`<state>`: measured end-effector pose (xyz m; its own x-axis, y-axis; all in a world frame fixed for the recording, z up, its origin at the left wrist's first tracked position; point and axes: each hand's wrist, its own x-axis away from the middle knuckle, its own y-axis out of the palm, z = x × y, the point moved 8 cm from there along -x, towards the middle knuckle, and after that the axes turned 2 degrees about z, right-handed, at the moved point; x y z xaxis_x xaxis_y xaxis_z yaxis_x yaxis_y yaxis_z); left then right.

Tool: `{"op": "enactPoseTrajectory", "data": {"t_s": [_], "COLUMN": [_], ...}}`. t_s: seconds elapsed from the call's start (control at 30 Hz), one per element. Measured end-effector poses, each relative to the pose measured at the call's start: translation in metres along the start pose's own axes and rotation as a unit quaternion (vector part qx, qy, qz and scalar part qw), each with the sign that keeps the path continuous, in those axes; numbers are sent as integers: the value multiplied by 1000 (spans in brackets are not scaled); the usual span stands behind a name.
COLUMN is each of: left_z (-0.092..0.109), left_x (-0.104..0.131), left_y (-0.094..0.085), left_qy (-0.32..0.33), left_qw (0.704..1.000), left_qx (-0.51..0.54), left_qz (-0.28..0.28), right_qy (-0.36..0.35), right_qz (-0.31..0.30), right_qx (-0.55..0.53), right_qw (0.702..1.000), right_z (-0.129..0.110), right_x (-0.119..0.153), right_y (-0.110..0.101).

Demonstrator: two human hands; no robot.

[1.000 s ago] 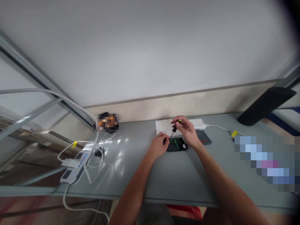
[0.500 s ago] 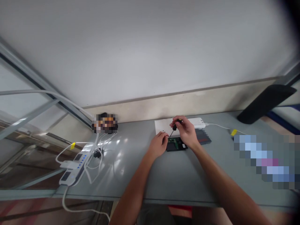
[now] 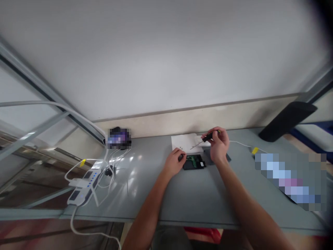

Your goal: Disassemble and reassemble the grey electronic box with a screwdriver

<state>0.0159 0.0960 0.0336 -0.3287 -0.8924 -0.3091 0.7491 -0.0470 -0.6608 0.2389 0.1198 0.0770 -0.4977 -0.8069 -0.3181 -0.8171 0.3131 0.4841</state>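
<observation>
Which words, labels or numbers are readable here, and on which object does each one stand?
None can be read.
Yellow tag on the white cable: too small to tell any print.
Power strip: only blue lights show, no text.
Opened black device: board markings are blurred.

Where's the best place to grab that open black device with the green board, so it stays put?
Probably by the black device's two short ends, coming from above. It lies flat on the table with the board facing up, so edges are safer. The left hand already touches its left end; the right hand holds the screwdriver.

Both forearms extended, fingers point(image 3: 217, 137) curled closed.
</observation>
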Motion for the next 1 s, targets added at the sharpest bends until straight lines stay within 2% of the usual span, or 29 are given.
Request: {"op": "enactPoseTrajectory", "data": {"t_s": [0.1,0.17,0.27,0.37,0.47,0.57,0.7,0.8,0.87,0.93,1.0], "left_z": [6,10,15,16,20,26,32,33,26,20,16], "left_x": [-6,-16,-37,-58,-72,-72,-41,-2,20,35,42], "left_y": [-7,-7,7,26,37,35,15,6,2,0,-2], "left_qy": [20,29,38,37,35,28,28,67,66,59,51], "left_qw": [999,996,987,971,967,967,970,980,983,986,990], "left_qx": [-34,-75,-153,-220,-228,-234,-229,-168,-143,-123,-101], "left_qz": [29,30,-23,-85,-104,-100,-77,-85,-94,-92,-81], "right_qy": [-20,-8,45,105,149,164,194,195,134,67,40], "right_qz": [92,129,130,96,30,-13,-70,-175,-278,-366,-426], "right_qx": [-27,-37,-53,-82,-89,-75,-50,92,256,402,505], "right_qw": [995,991,989,986,984,983,977,961,916,836,750], "right_z": [-11,-15,-14,-9,-5,-5,-9,-9,-8,-3,7], "right_x": [-6,-3,8,21,31,36,44,54,63,74,84], "right_y": [-42,-71,-104,-116,-108,-95,-72,-44,-21,-1,8]}}
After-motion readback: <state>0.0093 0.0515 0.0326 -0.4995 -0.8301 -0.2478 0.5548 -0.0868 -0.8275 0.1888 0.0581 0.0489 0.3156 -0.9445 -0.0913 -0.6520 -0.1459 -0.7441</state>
